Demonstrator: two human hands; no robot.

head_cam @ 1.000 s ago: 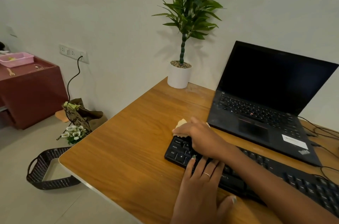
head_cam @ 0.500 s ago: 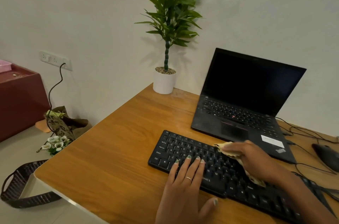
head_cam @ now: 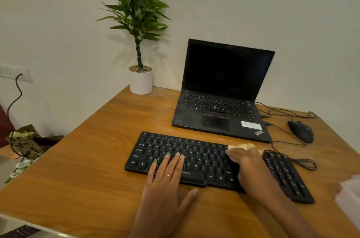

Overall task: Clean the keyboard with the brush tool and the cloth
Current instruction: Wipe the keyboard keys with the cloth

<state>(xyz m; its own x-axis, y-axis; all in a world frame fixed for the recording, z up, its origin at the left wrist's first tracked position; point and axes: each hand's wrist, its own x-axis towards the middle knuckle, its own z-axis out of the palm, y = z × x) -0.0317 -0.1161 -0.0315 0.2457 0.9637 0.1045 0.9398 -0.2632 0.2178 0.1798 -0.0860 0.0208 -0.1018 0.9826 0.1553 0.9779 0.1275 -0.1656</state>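
Observation:
A black keyboard lies across the wooden table in front of me. My left hand rests flat on its lower left keys, fingers straight, a ring on one finger. My right hand presses a pale yellow cloth onto the right part of the main key block, beside the number pad. Only the cloth's edge shows beyond my fingers. No brush tool is in view.
An open black laptop stands behind the keyboard. A black mouse and its cables lie at the right. A potted plant sits at the table's far corner. Bags and flowers lie on the floor at left.
My right hand has slid the cloth along the keyboard from its left end to its right part. My left hand stayed on the lower left keys. The camera view shifted right.

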